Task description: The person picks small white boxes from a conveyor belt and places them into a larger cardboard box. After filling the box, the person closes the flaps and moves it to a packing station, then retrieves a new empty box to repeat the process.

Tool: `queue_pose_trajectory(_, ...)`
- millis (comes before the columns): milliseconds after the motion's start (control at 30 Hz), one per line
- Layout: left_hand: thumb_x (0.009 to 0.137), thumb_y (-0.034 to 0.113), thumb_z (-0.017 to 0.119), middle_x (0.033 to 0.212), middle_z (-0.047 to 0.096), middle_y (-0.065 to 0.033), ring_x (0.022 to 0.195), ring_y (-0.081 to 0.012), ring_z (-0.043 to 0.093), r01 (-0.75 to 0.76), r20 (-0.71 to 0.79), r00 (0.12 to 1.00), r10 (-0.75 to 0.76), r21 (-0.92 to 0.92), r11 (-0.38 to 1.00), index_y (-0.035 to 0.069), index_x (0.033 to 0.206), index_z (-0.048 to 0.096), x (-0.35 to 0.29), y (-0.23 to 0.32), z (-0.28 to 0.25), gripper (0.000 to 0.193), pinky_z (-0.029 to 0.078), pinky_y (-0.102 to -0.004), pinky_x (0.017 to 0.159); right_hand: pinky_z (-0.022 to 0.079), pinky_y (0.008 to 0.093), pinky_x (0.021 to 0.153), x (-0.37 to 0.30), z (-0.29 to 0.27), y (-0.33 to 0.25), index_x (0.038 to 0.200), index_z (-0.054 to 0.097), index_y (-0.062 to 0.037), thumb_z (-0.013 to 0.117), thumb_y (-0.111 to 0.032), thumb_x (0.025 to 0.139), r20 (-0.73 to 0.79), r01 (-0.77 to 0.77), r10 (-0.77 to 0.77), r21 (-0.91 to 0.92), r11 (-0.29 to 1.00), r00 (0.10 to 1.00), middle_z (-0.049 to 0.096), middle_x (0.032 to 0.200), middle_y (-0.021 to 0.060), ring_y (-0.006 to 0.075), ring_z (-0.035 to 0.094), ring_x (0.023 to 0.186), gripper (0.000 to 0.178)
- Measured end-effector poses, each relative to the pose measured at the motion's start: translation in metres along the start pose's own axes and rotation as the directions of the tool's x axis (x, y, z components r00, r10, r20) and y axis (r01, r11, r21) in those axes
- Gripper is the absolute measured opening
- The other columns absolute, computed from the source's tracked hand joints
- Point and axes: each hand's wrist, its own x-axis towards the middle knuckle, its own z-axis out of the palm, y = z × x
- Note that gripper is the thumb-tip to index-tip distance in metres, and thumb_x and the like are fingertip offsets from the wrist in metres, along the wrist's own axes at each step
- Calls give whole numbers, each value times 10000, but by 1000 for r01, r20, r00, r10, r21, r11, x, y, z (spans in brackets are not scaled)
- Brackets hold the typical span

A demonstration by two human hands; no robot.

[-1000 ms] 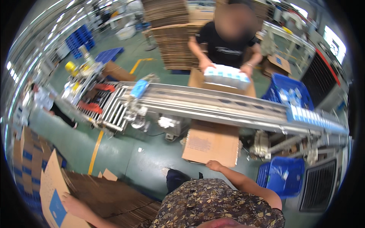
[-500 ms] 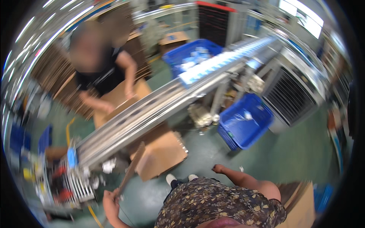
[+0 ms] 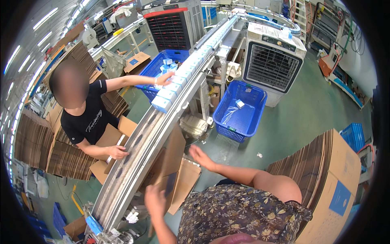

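An open brown carton (image 3: 172, 156) stands below the near side of the conveyor (image 3: 136, 179), its flaps spread. One flap (image 3: 185, 185) slants out toward me. My left hand (image 3: 155, 201) is at the carton's near left side, in front of its cardboard. Motion smears its fingers, so whether it grips anything does not show. My right hand (image 3: 202, 157) hangs in the air just right of the carton, fingers apart and nothing in them. A row of small white-and-blue boxes (image 3: 174, 87) lies along the far part of the conveyor.
Across the conveyor a co-worker in a black shirt (image 3: 95, 122) touches the boxes with one hand. A blue basket (image 3: 239, 130) sits on the floor ahead right; another blue basket (image 3: 148, 91) stands beyond the conveyor. Flattened cartons (image 3: 325, 162) are stacked at my right.
My left hand has left the raised cardboard edge it was at and moved right, beside the carton. My right hand has come left and forward, opening. The view has turned; the co-worker now reaches to the boxes.
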Motion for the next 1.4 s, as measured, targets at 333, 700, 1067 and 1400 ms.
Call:
queue_pose_trajectory(333, 769, 201, 818, 1474, 503, -144, 1357, -249, 483, 210, 590, 779, 209, -561, 801, 42, 1514, 386, 28, -103, 30, 876, 383, -412, 1119, 313, 444, 1155, 100, 114, 0, 1549, 95, 55, 711, -483, 859, -449, -69, -60, -266, 961, 892, 331, 1483, 348, 453, 360, 1389, 1069)
queue_pose_trajectory(700, 757, 581, 780, 1541, 422, -89, 1433, -216, 367, 389, 614, 750, 244, -708, 589, 53, 1509, 410, 1, -205, 29, 991, 260, -368, 1175, 198, 437, 1206, 88, 112, -7, 1518, -53, 127, 739, -523, 848, -101, 43, -86, -366, 930, 991, 139, 1577, 347, 430, 158, 1486, 1223)
queue_pose_trajectory(1067, 803, -71, 606, 782, 400, 51, 646, -54, 382, 148, -172, 949, -266, -500, 853, 37, 1428, 513, 26, -181, -21, 641, 364, -215, 580, 442, 403, 1004, 120, 10, -19, 1590, 36, -51, 585, -209, 818, 453, 342, -25, -634, 694, 891, 451, 1217, 298, 416, 497, 1141, 960)
queue_pose_trajectory(1400, 787, -126, 524, 1039, 588, -156, 1019, -315, 553, -107, -589, 797, 135, 83, 991, 59, 1296, 609, 152, -44, 59, 548, 431, -374, 917, 456, 451, 1014, 144, 36, -38, 1463, 356, 82, 622, -440, 895, 716, 671, 444, -684, 287, 539, 371, 1508, 281, 387, 604, 1158, 817)
